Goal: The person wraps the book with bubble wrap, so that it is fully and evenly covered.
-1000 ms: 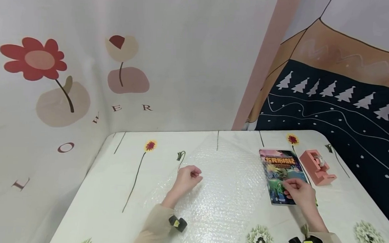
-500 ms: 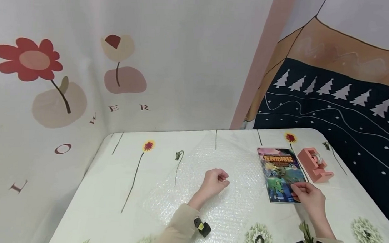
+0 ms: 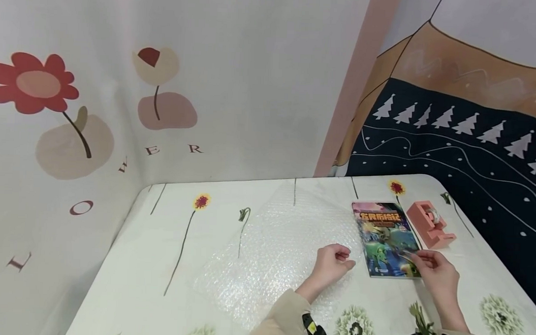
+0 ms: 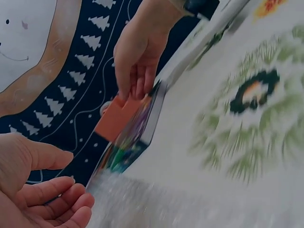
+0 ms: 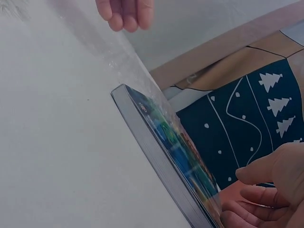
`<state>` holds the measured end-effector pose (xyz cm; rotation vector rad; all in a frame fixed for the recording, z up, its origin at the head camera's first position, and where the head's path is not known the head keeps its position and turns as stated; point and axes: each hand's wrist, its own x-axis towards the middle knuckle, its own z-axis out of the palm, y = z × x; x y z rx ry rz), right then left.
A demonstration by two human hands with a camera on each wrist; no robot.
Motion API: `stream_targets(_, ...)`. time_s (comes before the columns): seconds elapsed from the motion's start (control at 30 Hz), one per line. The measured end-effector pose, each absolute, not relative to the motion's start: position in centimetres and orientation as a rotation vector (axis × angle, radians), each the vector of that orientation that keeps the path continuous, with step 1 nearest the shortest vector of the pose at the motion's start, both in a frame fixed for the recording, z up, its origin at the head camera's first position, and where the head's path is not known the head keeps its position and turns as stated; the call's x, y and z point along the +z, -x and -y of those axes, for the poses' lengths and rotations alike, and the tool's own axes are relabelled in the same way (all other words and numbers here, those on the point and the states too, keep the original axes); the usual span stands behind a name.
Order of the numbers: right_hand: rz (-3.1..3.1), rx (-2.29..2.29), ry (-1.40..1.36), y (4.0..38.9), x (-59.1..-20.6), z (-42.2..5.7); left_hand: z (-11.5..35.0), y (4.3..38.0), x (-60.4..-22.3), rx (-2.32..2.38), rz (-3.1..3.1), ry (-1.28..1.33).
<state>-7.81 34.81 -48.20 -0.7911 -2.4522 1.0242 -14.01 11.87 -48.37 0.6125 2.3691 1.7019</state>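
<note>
A book [image 3: 382,239] with a colourful cartoon cover lies flat on the right side of the table; its thick page edge shows in the right wrist view. My right hand [image 3: 438,278] is at the lower right part of its cover, thumb and fingers apart; whether the fingertips touch it I cannot tell. My left hand [image 3: 329,266], fingers loosely bent and holding nothing, hovers left of the book over the right part of a clear bubble wrap sheet [image 3: 269,246]. The sheet lies spread on the table, its right edge close beside the book.
A pink tape dispenser [image 3: 430,227] with a roll of tape stands just right of the book. The table [image 3: 158,262] has a white flower-print cover. Printed curtains [image 3: 253,88] hang behind it and at the left, with a dark tree-patterned cloth [image 3: 455,144] at the right.
My left hand has travelled right across the bubble wrap towards the book. My right hand has shifted slightly right, to the book's lower right edge. The view has turned a little right.
</note>
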Motion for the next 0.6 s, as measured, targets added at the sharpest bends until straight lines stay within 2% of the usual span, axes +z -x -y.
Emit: stream_targets(0.6, 2.477, 1.035, 0.888, 7.7, -48.8, -35.6, -17.1, 11.6, -47.8, 1.655, -2.222, -0.298)
